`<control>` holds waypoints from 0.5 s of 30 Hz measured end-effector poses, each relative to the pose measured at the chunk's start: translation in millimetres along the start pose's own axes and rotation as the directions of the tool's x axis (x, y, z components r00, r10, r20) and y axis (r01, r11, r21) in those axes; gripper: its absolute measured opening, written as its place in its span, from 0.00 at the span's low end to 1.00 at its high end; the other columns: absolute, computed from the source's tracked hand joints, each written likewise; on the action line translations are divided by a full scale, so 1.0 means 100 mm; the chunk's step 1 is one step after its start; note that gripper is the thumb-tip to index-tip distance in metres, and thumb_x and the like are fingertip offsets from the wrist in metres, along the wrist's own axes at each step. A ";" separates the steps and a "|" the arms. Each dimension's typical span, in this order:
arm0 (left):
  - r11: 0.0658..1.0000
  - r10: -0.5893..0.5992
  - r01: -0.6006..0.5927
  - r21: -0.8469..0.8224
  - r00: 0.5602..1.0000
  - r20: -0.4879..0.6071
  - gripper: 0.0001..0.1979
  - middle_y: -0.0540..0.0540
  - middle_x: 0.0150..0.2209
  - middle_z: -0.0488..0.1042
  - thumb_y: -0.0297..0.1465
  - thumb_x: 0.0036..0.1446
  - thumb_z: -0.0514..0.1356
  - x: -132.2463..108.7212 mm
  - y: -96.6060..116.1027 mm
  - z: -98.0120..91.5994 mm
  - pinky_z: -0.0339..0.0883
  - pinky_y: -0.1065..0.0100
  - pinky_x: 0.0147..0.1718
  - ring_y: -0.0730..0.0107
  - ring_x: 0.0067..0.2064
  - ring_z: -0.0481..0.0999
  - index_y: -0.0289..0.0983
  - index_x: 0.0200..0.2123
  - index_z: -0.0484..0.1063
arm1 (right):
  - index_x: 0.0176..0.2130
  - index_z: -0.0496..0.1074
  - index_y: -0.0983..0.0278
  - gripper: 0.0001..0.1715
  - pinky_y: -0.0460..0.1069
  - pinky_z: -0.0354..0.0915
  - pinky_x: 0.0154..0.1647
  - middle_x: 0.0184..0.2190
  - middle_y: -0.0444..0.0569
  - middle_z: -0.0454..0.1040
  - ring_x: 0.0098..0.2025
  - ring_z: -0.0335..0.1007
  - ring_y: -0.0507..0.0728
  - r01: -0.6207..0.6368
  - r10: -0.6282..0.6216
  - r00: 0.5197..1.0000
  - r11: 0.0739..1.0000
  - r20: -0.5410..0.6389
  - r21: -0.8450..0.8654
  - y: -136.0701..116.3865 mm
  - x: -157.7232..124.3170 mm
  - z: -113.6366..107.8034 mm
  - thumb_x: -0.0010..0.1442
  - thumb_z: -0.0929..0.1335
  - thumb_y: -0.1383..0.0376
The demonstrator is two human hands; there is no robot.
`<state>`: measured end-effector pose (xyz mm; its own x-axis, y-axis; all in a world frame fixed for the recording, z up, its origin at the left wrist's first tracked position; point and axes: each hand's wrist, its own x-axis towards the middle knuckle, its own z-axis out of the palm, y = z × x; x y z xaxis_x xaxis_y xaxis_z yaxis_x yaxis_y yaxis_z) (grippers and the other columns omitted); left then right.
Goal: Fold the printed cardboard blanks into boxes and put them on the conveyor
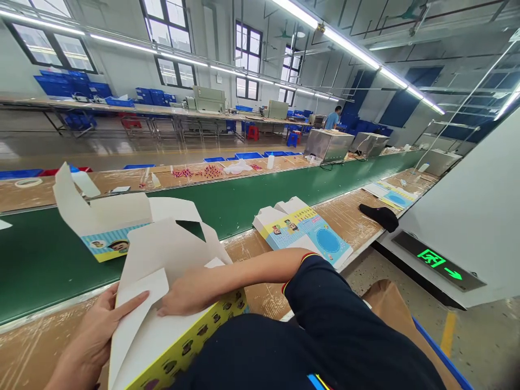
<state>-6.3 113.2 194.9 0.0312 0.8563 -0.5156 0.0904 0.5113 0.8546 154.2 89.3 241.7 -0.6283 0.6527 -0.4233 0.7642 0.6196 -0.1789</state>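
Observation:
A printed cardboard box (162,336), white inside and yellow with cartoon figures outside, lies half folded at the near edge of the workbench. My left hand (97,336) grips its left flap, thumb on top and fingers underneath. My right hand (190,292) presses flat on the white panel, fingers stretched out. A second box (109,222) with its flaps standing up sits just beyond, on the edge of the green conveyor belt (252,200).
A stack of flat printed box blanks (304,230) lies to the right on the taped brown bench. A black cloth (379,215) and more blanks (392,196) lie further along. A brown bag (390,309) stands by my right side. A person in blue (333,117) works far off.

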 end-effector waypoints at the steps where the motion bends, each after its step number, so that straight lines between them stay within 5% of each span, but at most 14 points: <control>1: 0.999 0.003 -0.004 -0.041 1.000 -0.016 0.36 0.53 0.29 0.79 0.32 0.23 0.72 0.01 -0.03 0.00 0.76 0.60 0.21 0.58 0.24 0.79 0.45 0.43 0.69 | 0.47 0.79 0.67 0.21 0.55 0.73 0.46 0.46 0.58 0.82 0.47 0.80 0.62 0.003 -0.007 0.999 0.998 -0.054 -0.059 0.01 -0.03 0.01 0.76 0.60 0.60; 4: 0.999 -0.005 -0.002 -0.053 0.990 -0.139 0.31 0.55 0.21 0.75 0.29 0.22 0.70 0.10 -0.17 -0.06 0.70 0.64 0.13 0.61 0.17 0.73 0.45 0.37 0.71 | 0.49 0.79 0.66 0.15 0.56 0.69 0.53 0.49 0.58 0.81 0.53 0.76 0.63 0.053 -0.104 0.923 0.988 -0.370 -0.144 0.21 -0.18 0.01 0.73 0.65 0.62; 6: 0.999 -0.020 0.011 -0.045 0.975 -0.219 0.30 0.56 0.18 0.72 0.28 0.22 0.70 0.20 -0.27 -0.12 0.66 0.65 0.10 0.62 0.15 0.70 0.45 0.37 0.73 | 0.54 0.77 0.62 0.15 0.55 0.66 0.58 0.52 0.54 0.79 0.56 0.74 0.60 0.141 -0.113 0.766 0.990 -0.633 -0.006 0.52 -0.28 0.00 0.72 0.66 0.63; 7: 0.999 -0.018 0.008 -0.046 0.972 -0.236 0.30 0.56 0.17 0.72 0.27 0.22 0.70 0.25 -0.32 -0.14 0.66 0.65 0.09 0.61 0.15 0.70 0.45 0.37 0.74 | 0.56 0.76 0.59 0.16 0.54 0.64 0.60 0.54 0.51 0.78 0.57 0.72 0.58 0.190 -0.036 0.672 0.974 -0.740 0.125 0.71 -0.30 0.01 0.72 0.65 0.63; 9: 0.999 0.006 -0.018 -0.050 0.971 -0.240 0.31 0.56 0.19 0.74 0.27 0.22 0.71 0.31 -0.37 -0.15 0.67 0.65 0.10 0.61 0.16 0.72 0.45 0.38 0.75 | 0.59 0.73 0.58 0.19 0.55 0.62 0.64 0.57 0.51 0.75 0.61 0.69 0.57 0.233 0.316 0.495 0.849 -0.810 0.474 1.08 -0.29 0.10 0.71 0.66 0.63; 10: 0.998 0.016 -0.029 -0.053 0.970 -0.243 0.32 0.56 0.19 0.74 0.27 0.22 0.71 0.31 -0.37 -0.14 0.67 0.65 0.10 0.61 0.16 0.72 0.44 0.39 0.75 | 0.63 0.70 0.58 0.23 0.55 0.63 0.63 0.59 0.52 0.74 0.63 0.67 0.57 0.251 0.501 0.483 0.706 -0.718 0.662 1.23 -0.26 0.17 0.70 0.67 0.62; 12: 0.998 0.003 -0.016 -0.056 0.975 -0.222 0.34 0.56 0.20 0.75 0.28 0.24 0.71 0.27 -0.34 -0.09 0.68 0.65 0.11 0.61 0.16 0.73 0.45 0.43 0.74 | 0.66 0.65 0.58 0.29 0.54 0.65 0.60 0.58 0.53 0.74 0.62 0.68 0.57 0.254 0.665 0.610 0.351 -0.431 0.901 1.39 -0.13 0.36 0.69 0.68 0.57; 15: 0.996 -0.072 0.066 -0.061 0.993 -0.091 0.40 0.56 0.21 0.78 0.32 0.30 0.72 0.16 -0.28 -0.04 0.73 0.58 0.14 0.55 0.17 0.76 0.47 0.54 0.71 | 0.63 0.67 0.60 0.35 0.51 0.70 0.53 0.54 0.52 0.76 0.55 0.73 0.57 0.204 0.527 0.828 0.033 -0.190 0.978 1.35 0.09 0.64 0.65 0.70 0.46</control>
<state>-12.1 113.5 162.9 -0.0663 0.8205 -0.5678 0.0318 0.5705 0.8207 260.9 150.9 157.3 -0.1454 0.9501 -0.2759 0.0390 -0.2731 -0.9612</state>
